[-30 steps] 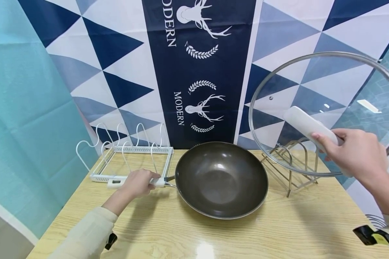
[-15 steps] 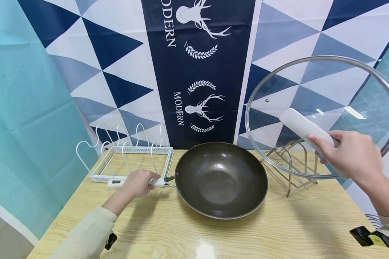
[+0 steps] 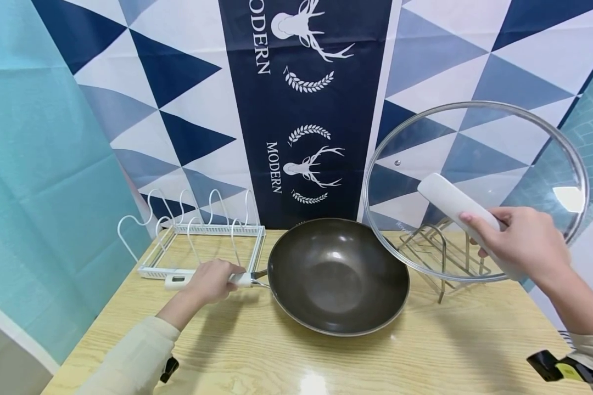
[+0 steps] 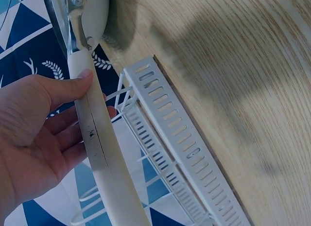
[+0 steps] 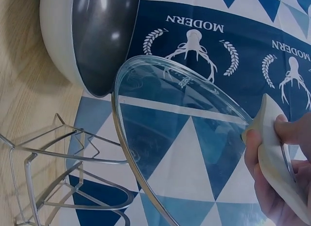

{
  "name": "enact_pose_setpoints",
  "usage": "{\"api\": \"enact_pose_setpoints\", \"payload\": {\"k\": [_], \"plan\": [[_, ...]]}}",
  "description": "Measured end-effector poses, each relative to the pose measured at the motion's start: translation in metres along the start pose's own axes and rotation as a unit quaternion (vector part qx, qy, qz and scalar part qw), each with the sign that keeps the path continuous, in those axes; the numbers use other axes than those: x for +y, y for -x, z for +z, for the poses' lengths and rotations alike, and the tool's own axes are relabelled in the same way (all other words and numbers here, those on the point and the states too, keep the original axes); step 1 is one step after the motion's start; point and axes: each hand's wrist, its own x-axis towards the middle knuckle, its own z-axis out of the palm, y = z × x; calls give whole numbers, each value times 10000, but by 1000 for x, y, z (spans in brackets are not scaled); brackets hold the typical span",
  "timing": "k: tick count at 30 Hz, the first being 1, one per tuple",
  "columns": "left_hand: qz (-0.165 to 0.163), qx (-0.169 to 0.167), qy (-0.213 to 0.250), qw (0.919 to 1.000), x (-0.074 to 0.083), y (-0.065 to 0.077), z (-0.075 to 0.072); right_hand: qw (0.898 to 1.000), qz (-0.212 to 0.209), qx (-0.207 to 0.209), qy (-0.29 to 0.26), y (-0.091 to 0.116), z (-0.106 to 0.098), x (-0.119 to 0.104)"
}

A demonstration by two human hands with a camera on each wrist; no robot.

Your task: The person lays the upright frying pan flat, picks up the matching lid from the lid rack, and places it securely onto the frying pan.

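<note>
A dark wok [image 3: 337, 277] stands on the table, its inside facing up. My left hand [image 3: 211, 281] grips its white handle [image 4: 99, 124]; the left wrist view shows the thumb on one side and fingers behind. At the right, my right hand [image 3: 531, 241] holds a large clear glass lid [image 3: 479, 137] by its long white grip [image 3: 454, 200]. The lid is raised and tilted, its metal rim toward the wok. In the right wrist view the rim [image 5: 127, 158] comes close beside the wok's edge [image 5: 99, 92].
A white wire rack [image 3: 202, 227] stands at the table's left rear, just behind the wok's handle. On the right, a metal wire rack [image 3: 442, 247] stands partly behind the lid. A patterned cloth [image 3: 308, 109] hangs behind the wooden table [image 3: 257, 351].
My right hand has brought the lid lower and to the left, toward the wok. The left hand and the wok have stayed in place.
</note>
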Motion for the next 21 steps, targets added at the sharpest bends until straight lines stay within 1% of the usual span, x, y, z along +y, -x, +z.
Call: {"api": "enact_pose_setpoints", "payload": {"k": [7,12,21], "plan": [[94,38,-78,9999,0,0,0,9995,-28,-218,-204,-1,5,-2],[139,57,-76,9999,1,0,0,9979,-91,-412,-493,0,6,-2],[29,6,-43,10000,2,2,2,9917,-85,-806,-997,-1,12,-3]]}}
